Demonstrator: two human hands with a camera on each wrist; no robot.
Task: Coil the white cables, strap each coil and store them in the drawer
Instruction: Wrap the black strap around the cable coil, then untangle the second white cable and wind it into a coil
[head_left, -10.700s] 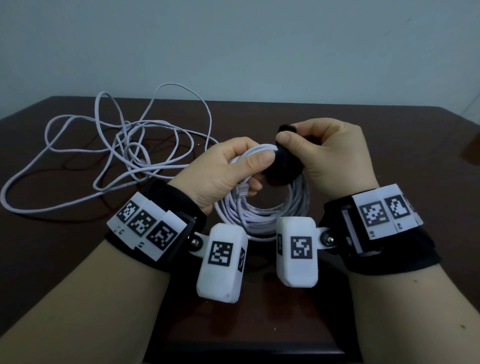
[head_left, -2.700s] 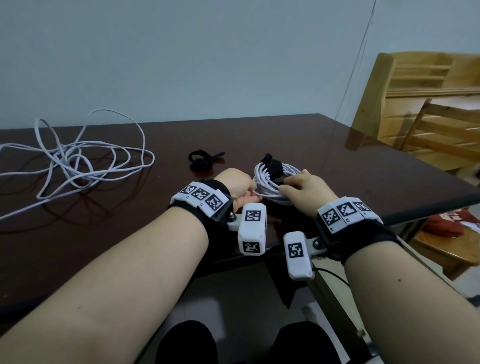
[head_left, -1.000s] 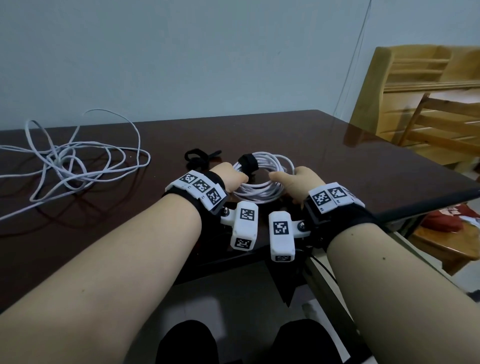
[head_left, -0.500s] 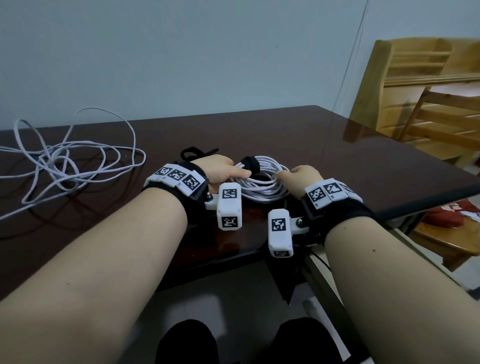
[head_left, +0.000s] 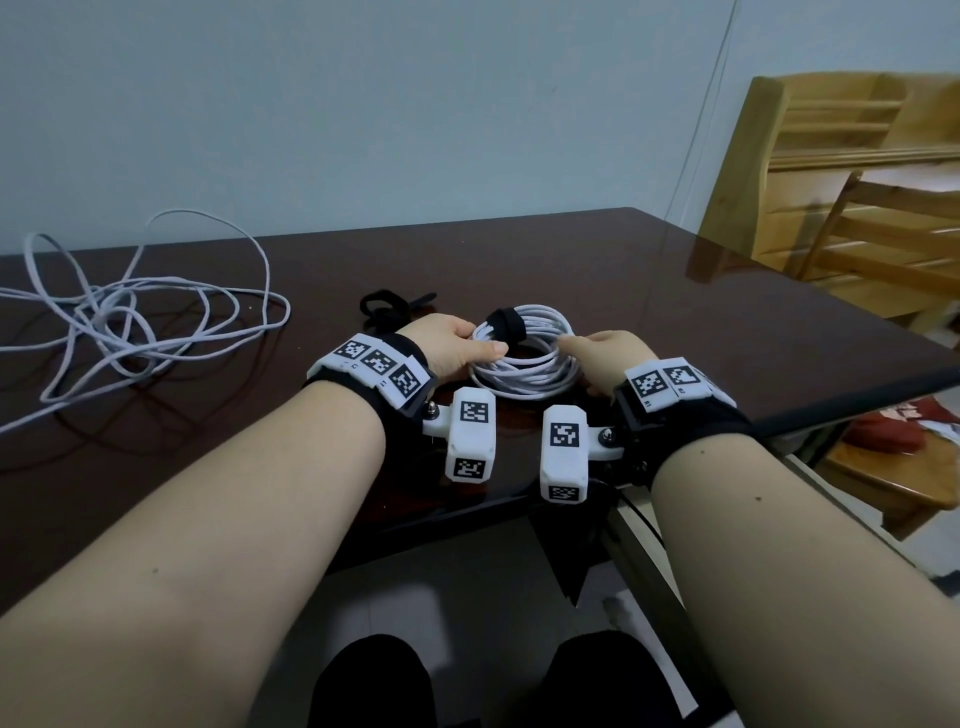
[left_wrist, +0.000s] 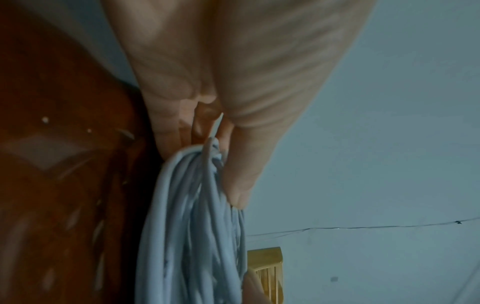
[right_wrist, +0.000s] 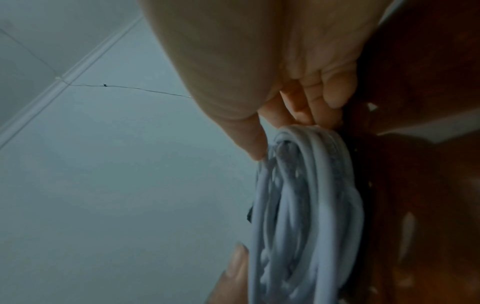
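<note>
A coiled white cable (head_left: 524, 364) bound by a black strap (head_left: 506, 321) sits just above the dark table near its front edge. My left hand (head_left: 457, 349) pinches the coil's left side, thumb on top. My right hand (head_left: 597, 358) pinches its right side. In the left wrist view the coiled white cable (left_wrist: 192, 226) runs between thumb and fingers (left_wrist: 239, 185). The right wrist view shows the same coiled cable (right_wrist: 303, 205) held below the right hand's thumb and fingers (right_wrist: 254, 144). A second white cable (head_left: 135, 322) lies loose and tangled at the far left. No drawer is visible.
A spare black strap (head_left: 387, 306) lies on the dark wooden table (head_left: 675, 322) just behind my left hand. Wooden chairs (head_left: 857, 218) stand to the right beyond the table's corner. A red object (head_left: 888, 436) rests on a low seat below the table's right edge.
Both hands have lifted the strapped coil slightly and shifted it toward me and to the centre. The grips stay on its left and right sides.
</note>
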